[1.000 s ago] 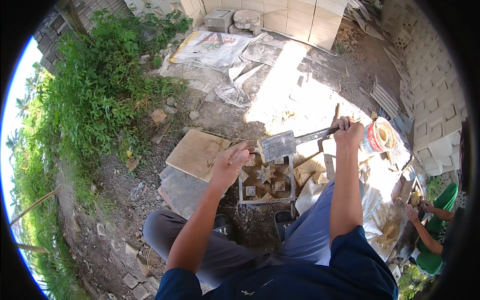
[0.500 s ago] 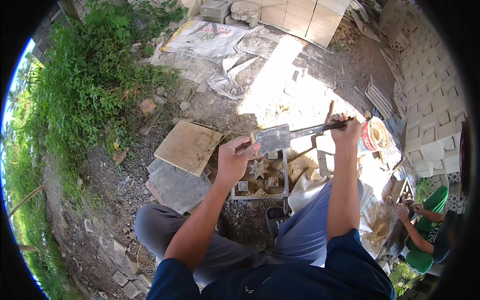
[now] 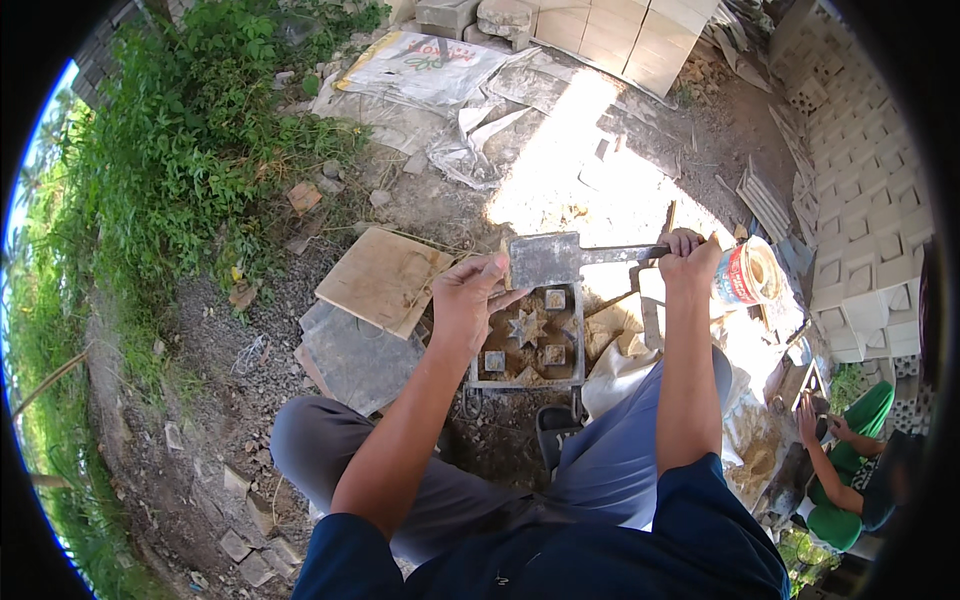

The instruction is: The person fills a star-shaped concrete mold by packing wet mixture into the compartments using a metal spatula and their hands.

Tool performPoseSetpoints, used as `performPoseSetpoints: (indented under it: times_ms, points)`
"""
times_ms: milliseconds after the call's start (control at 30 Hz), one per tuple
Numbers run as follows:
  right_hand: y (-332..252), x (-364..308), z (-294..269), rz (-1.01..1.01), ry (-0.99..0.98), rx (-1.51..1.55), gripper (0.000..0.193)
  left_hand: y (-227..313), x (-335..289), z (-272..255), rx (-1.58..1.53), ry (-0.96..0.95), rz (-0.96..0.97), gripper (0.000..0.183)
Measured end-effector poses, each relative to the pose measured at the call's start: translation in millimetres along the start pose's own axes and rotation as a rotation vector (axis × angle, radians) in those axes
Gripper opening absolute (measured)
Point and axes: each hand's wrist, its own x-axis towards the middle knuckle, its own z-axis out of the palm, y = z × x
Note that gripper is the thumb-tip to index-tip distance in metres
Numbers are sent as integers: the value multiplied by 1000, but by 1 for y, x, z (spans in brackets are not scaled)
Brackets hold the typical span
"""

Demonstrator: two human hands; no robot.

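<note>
Gravelly ground (image 3: 215,355) bears boards (image 3: 385,278) and a frame (image 3: 528,383) partly behind the spread left hand (image 3: 467,302); right hand (image 3: 688,260) clasps a trowel (image 3: 545,261).

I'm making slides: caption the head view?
Right hand grips a flat tool, left hand at its far end, over a frame.

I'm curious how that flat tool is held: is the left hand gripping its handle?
No, the right hand grips the handle, while the left hand is by the blade.

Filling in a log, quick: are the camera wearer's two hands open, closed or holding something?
Left hand: open, at the blade end of the flat-bladed tool; contact cannot be told.
Right hand: closed, holding that tool's handle.
</note>
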Motion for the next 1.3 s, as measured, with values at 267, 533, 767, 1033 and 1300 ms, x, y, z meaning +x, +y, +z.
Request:
performPoseSetpoints:
  times_ms: [267, 533, 767, 1033, 1300]
  points:
    - [-2, -7, 4, -51, 47, 2, 31, -11, -13, -5, -264, -70, -26, 13]
    - [7, -23, 8, -94, 20, -28, 43, -27, -29, -4, -258, 133, -2, 5]
    - [51, -70, 33, -215, 31, -280, 45, -61, -35, -30, -431, 427, -25, 15]
    - [89, -102, 46, -251, -182, -377, 48, -88, -43, -89, -177, 489, -89, 20]
    - [84, -157, -17, -297, -943, -516, 43, -100, -60, -129, 382, 431, -242, 34]
